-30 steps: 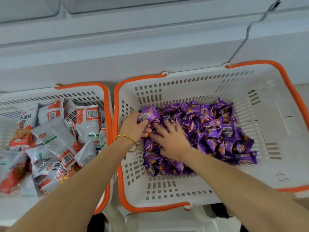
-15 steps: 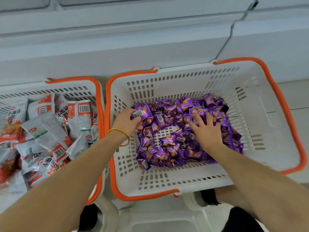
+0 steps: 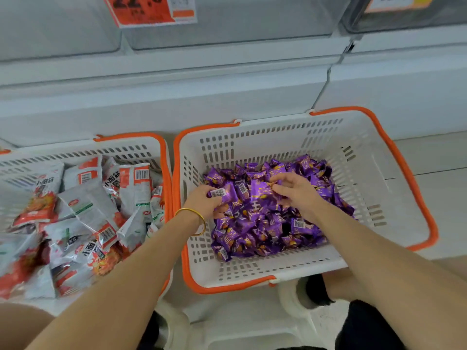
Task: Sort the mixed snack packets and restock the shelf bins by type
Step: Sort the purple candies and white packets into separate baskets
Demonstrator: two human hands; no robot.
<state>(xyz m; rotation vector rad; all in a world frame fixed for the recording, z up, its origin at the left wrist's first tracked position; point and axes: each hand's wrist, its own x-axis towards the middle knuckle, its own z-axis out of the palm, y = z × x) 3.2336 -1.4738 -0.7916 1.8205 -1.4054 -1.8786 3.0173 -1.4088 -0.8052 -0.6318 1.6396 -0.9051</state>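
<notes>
Gathering from the purple packets (image 3: 257, 228) heaped in the right basket (image 3: 265, 137), both hands were inside the pile. The left hand (image 3: 202, 203) gripped a small bunch, fingers curled round it, with one barcoded packet (image 3: 219, 193) uppermost. The right hand (image 3: 298, 192), near it to the right, pinched more packets between thumb and curled fingers; the number held could not be told.

Probable faults from this state:

- Loss of grip. The wrappers looked glossy and loosely stacked. An overfilled handful was likely to shed packets during the lift toward the shelf bins (image 3: 227, 21) at the far side.
- Re-mixing. The left basket (image 3: 75, 152), holding silver-and-red packets (image 3: 88, 205), stood just beside the right one. A packet dropped from the left hand could land there and undo the sort.
- Snagging. The bangle (image 3: 202, 222) on the left wrist sat close to the slotted near-left wall and could catch on withdrawal.
- Wrong bin. The price label (image 3: 144, 8) was blurred, so the matching bin could not be confirmed.
</notes>
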